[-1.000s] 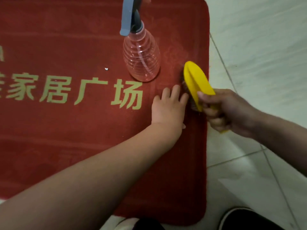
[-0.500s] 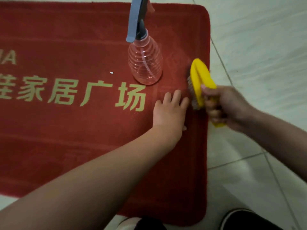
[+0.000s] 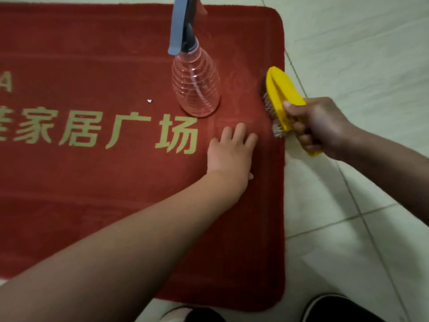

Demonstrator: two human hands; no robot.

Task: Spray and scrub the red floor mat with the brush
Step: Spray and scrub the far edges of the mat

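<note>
Likely light and rigid, the yellow scrub brush (image 3: 282, 94) is gripped rearward by the curled right hand (image 3: 322, 126) at the edge of the limp red floor mat (image 3: 92, 54), pinned under the flat, spread-fingered left hand (image 3: 232, 152).

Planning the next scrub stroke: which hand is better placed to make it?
Right. The right hand grips the yellow brush, bristles at the right edge of the red mat; the left hand lies flat on it, holding nothing.
</note>
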